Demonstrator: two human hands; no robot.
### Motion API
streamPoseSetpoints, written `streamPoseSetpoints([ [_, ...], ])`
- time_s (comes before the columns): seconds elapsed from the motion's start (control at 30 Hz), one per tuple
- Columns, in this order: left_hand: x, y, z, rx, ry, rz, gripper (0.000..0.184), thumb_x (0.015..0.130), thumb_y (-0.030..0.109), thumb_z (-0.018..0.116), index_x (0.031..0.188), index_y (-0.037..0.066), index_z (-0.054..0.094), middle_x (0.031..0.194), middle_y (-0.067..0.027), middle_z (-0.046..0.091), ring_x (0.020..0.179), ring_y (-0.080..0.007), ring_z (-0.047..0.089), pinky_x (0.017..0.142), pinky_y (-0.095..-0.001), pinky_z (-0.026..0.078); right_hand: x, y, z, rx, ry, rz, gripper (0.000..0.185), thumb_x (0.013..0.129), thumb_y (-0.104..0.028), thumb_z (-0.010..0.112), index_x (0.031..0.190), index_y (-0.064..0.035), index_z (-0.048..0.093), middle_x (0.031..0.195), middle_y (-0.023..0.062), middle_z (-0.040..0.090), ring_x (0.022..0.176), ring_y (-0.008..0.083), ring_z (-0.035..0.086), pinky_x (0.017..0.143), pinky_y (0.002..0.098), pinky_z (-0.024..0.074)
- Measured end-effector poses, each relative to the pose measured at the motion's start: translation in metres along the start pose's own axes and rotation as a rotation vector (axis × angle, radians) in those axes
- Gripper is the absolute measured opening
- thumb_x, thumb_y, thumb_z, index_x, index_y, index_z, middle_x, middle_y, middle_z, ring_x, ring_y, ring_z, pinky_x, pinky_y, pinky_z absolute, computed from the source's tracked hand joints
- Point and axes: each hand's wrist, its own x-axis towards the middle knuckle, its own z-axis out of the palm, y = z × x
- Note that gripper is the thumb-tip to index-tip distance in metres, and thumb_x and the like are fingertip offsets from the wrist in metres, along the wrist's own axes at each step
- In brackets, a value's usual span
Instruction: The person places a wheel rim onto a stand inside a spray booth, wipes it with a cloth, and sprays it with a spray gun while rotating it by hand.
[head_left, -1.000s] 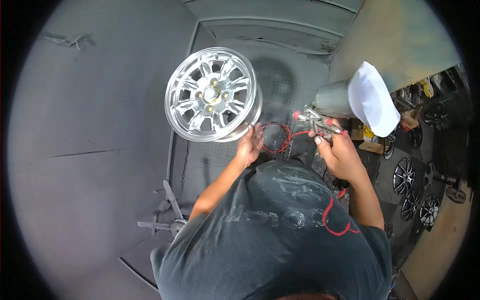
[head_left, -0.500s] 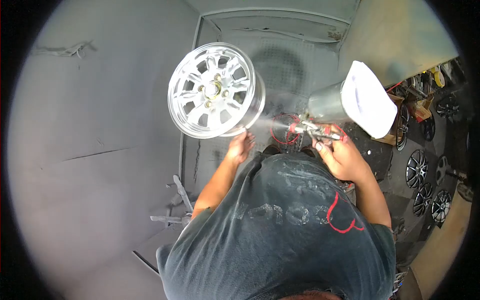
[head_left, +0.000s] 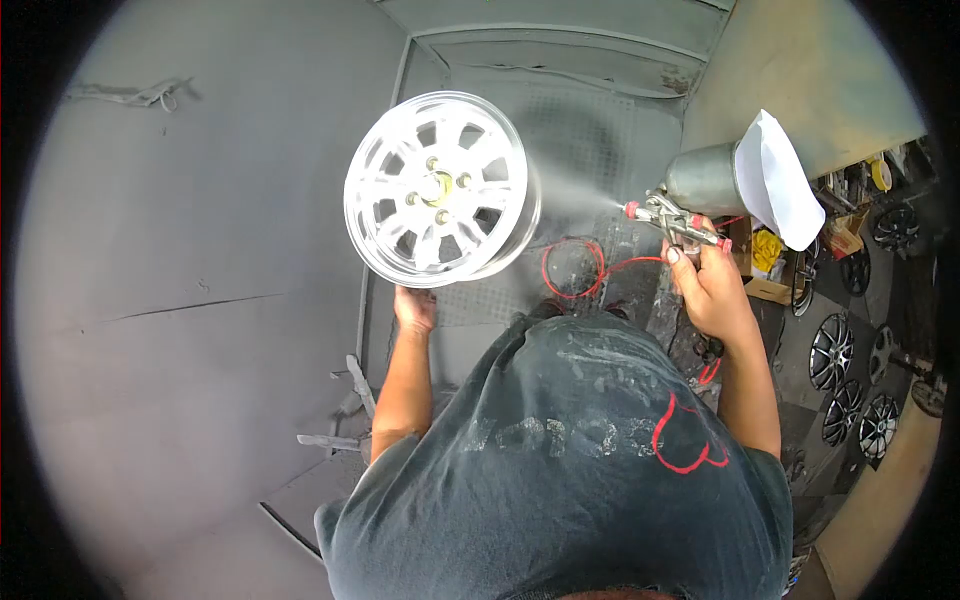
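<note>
A shiny silver wheel rim (head_left: 437, 190) faces up at the centre left. Just below its lower edge is my left hand (head_left: 415, 310); its fingers are hidden behind the rim. My right hand (head_left: 708, 285) is wrapped round a spray gun (head_left: 675, 222) with red-ringed parts, its nozzle pointing left at the rim. A pale mist spreads between nozzle and rim. On the gun sits a grey metal cup (head_left: 700, 180) with a white paper-like cover (head_left: 780, 185).
A red hose (head_left: 572, 270) coils below the gun. Several wheel rims (head_left: 831, 352) lie on the floor at the right, near a cardboard box (head_left: 770, 290). A grey stand (head_left: 360, 388) is at the lower left, beside the grey wall (head_left: 180, 220).
My left hand has moved left along the rim's lower edge, and the rim has turned. The spray gun has moved up and right. Mist, absent at first, now reaches the rim.
</note>
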Motion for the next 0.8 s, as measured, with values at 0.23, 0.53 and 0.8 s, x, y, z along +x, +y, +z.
streamPoseSetpoints([
  [0.23,-0.051,-0.071,0.038,-0.131,-0.019,-0.133,0.042,0.097,0.056,0.044,0.099,0.015,0.055,0.084,0.0016,0.052,0.075,-0.0166,0.045,0.071,-0.0343,0.037,0.010,-0.008,0.001,0.030,-0.008,0.090,0.022,0.097,-0.008,0.052,0.116,0.0026,0.054,0.069,0.0067,0.050,0.062,0.0186,0.047,0.060,0.0350,0.0402],
  [0.53,-0.080,-0.083,0.046,-0.065,-0.012,-0.099,0.046,0.101,0.057,0.039,0.099,0.013,0.052,0.084,-0.0012,0.053,0.075,-0.0172,0.046,0.069,-0.0321,0.038,0.011,-0.011,0.009,0.048,-0.019,0.118,0.012,0.098,-0.010,0.052,0.101,0.0013,0.054,0.066,0.0048,0.051,0.053,0.0155,0.047,0.055,0.0336,0.0397],
  [0.8,-0.041,-0.059,0.010,-0.035,0.048,-0.016,0.036,0.101,0.049,0.044,0.094,0.015,0.054,0.080,0.0008,0.052,0.072,-0.0138,0.047,0.066,-0.0311,0.038,0.023,-0.013,0.019,-0.093,0.086,-0.060,0.014,0.101,-0.013,0.050,0.104,-0.0006,0.055,0.066,0.0004,0.050,0.056,0.0080,0.047,0.053,0.0258,0.0389],
])
